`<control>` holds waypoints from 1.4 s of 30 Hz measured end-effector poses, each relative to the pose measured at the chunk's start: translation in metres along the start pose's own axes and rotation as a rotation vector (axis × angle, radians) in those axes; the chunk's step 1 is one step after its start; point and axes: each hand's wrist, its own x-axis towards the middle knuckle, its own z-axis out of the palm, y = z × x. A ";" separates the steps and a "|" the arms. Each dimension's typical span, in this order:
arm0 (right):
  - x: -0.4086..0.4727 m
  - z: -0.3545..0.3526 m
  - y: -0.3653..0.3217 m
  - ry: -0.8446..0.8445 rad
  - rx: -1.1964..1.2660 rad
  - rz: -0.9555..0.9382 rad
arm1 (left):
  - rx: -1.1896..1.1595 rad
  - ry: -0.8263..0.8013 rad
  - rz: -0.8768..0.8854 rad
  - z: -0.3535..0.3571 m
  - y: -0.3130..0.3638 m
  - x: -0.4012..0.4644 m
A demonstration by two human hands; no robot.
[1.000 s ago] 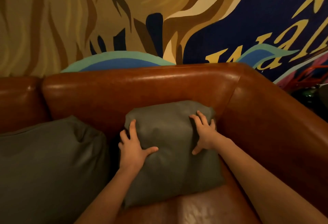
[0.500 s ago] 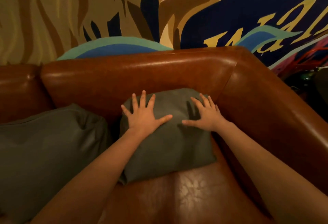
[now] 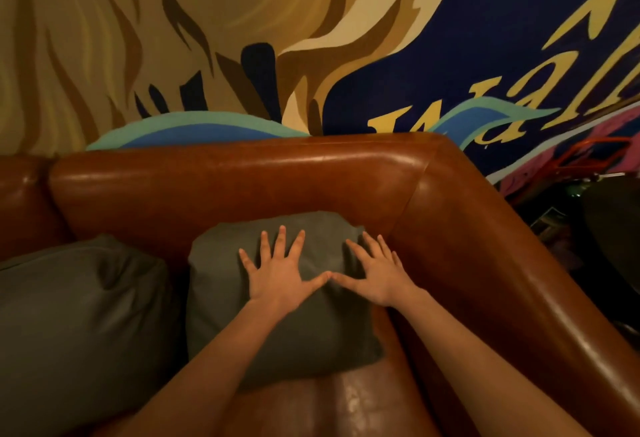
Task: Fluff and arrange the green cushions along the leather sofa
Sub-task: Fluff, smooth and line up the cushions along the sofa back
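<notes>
Green, soft square cushion (image 3: 277,319) is leaning in the brown leather sofa's (image 3: 242,180) right corner; left hand (image 3: 280,272) and right hand (image 3: 379,275) are pressing it flat, fingers splayed, thumbs touching.

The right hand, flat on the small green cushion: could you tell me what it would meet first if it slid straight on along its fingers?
Probably the brown leather sofa backrest, just beyond the cushion's top edge, near the corner.

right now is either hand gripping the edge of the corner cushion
No, the left hand and right hand lie flat with fingers spread on the face of the corner cushion, thumbs almost touching.
</notes>
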 end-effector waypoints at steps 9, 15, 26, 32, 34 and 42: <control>0.029 -0.028 0.032 -0.012 0.079 -0.077 | -0.005 -0.013 -0.074 0.008 0.037 0.008; 0.051 -0.032 0.047 -0.020 0.142 -0.098 | 0.004 -0.018 -0.059 0.018 0.053 0.026; 0.105 -0.038 0.039 -0.033 0.453 0.023 | 0.034 0.004 -0.052 0.030 0.062 0.058; 0.119 -0.033 0.035 -0.203 0.655 0.290 | 0.118 0.132 -0.022 0.055 0.053 0.053; 0.121 -0.036 0.036 -0.314 0.608 0.286 | 0.126 0.139 -0.023 0.058 0.052 0.054; 0.137 -0.033 0.034 -0.424 0.491 0.137 | 0.145 0.114 -0.004 0.046 0.051 0.066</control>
